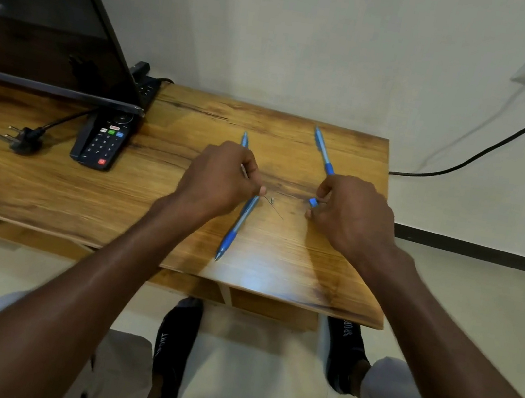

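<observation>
Two blue pens lie on the wooden table (pixel 327 278). The left pen (pixel 240 219) runs from the far middle toward me, passing under my left hand (pixel 219 180). My left hand pinches a thin dark rod (pixel 275 208) whose free end slants down to the right over the table. A tiny metal piece (pixel 272 199) lies beside the rod. The right pen (pixel 322 148) slants away from my right hand (pixel 353 215), its near end hidden behind the fingers. My right hand pinches a small blue piece (pixel 313 202) at its fingertips. A short gap separates the hands.
A dark screen (pixel 43 9) stands at the back left, with a black remote control (pixel 103 142) and a loose plug (pixel 21 138) in front of it. A power strip (pixel 146 87) sits behind. The table's right edge is near my right hand. A black cable (pixel 504 140) runs along the wall.
</observation>
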Demonstrator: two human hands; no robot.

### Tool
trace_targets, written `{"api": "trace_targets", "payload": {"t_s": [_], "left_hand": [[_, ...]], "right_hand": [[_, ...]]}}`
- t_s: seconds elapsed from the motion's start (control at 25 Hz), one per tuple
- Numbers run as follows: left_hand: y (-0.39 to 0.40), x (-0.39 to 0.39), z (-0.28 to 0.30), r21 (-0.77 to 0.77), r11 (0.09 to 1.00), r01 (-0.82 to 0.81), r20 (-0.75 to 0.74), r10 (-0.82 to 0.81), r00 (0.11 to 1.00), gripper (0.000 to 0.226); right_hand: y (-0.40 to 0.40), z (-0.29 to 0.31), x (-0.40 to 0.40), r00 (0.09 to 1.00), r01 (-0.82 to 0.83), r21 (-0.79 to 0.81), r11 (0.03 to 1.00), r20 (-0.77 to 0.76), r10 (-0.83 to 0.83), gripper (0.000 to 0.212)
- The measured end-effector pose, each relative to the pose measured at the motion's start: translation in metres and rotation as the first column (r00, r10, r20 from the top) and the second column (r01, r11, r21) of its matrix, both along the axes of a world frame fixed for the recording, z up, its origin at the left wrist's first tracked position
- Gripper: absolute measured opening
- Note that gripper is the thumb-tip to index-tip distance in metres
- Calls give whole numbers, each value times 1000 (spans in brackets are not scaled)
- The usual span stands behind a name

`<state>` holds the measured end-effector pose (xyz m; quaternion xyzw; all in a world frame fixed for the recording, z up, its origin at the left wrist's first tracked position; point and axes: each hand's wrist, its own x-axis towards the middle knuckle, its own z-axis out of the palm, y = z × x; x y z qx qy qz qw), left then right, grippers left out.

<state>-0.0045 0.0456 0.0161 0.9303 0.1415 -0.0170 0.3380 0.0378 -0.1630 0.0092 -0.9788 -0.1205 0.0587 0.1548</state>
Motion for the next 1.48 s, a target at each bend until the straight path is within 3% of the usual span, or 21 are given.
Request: {"api": "trace_targets", "payload": {"t_s": [0.12, 0.32, 0.6, 1.32, 1.48], "left_hand": [[-4, -6, -5, 111, 991, 68, -68, -61, 996, 29], [-5, -9, -10, 250, 962, 108, -91, -88, 992, 38], [-1, -8, -15, 230, 969, 94, -62, -82, 995, 37], [3, 1, -16, 162, 986, 44, 9, -46, 999, 18], [4, 2, -13, 166, 985, 38, 7, -39, 999, 11]], "right_hand": [[13, 3, -5, 992, -126, 102, 987, 13, 125, 25], [28, 1, -18, 970, -239, 37, 970, -27, 240, 20], [36, 0, -22, 972, -225, 91, 970, 91, 217, 26], [50, -9, -6, 990, -130, 23, 991, 54, 128, 12], [48, -3, -1, 939, -343, 69, 937, 16, 343, 33]]}}
